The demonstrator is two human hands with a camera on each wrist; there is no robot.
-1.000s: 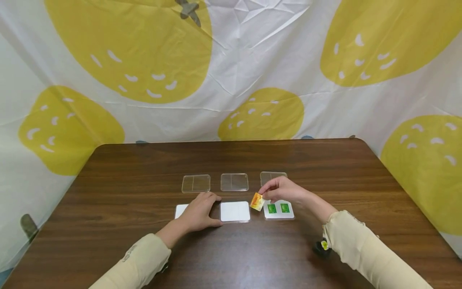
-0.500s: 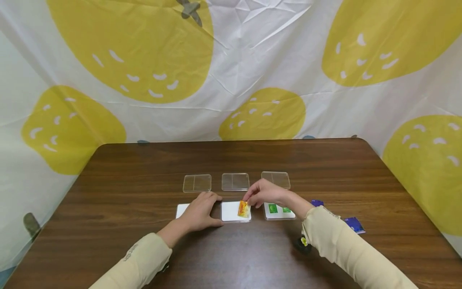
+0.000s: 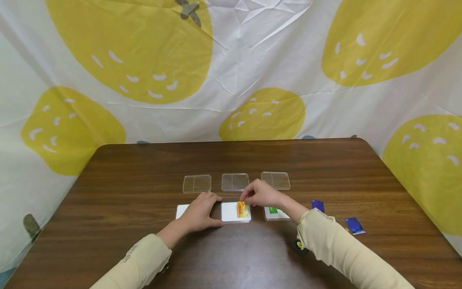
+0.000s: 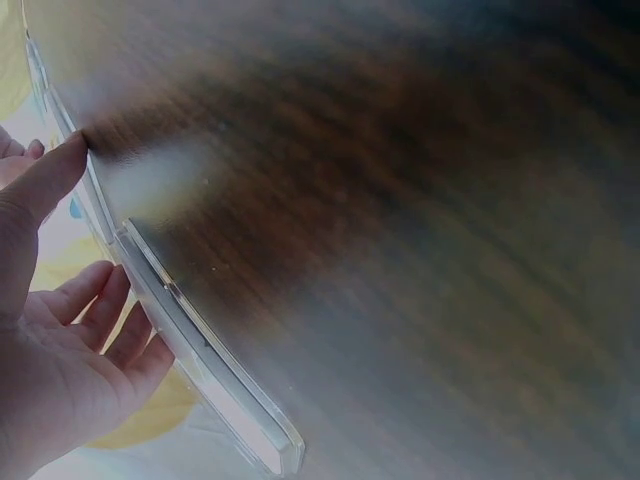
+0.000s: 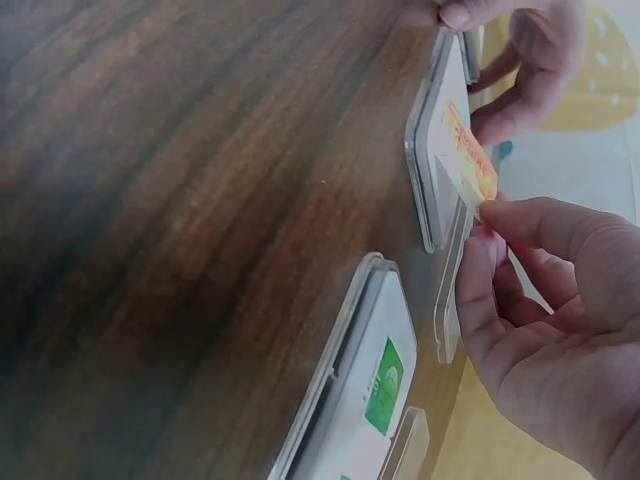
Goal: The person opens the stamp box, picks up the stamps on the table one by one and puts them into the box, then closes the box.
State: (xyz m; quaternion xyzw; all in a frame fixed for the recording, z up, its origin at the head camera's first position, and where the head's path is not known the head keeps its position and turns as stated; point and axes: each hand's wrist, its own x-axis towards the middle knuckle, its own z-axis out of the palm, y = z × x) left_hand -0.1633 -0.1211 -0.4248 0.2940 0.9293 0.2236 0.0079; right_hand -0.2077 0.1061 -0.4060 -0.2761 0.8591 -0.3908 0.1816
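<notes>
A small orange-and-yellow sticker (image 3: 242,209) lies over the right part of the middle white flat case (image 3: 229,212). My right hand (image 3: 264,193) pinches its far edge between thumb and finger. In the right wrist view, the sticker (image 5: 468,155) tilts up slightly towards those fingertips. My left hand (image 3: 199,212) holds the middle case by its left corners, thumb in front and index finger behind. It partly covers the left white case (image 3: 181,210). The right white case (image 3: 278,214) bears green stickers; in the right wrist view, one green sticker (image 5: 385,388) shows fully.
Three clear lids (image 3: 197,184) lie in a row behind the cases. Two blue pieces (image 3: 355,225) lie right of the right forearm. A patterned cloth (image 3: 173,120) hangs behind the brown table (image 3: 126,192).
My right hand has carried the sticker leftward from beside the right case onto the middle case, then straightened it there. The blue pieces have come into view. My left hand has stayed in place.
</notes>
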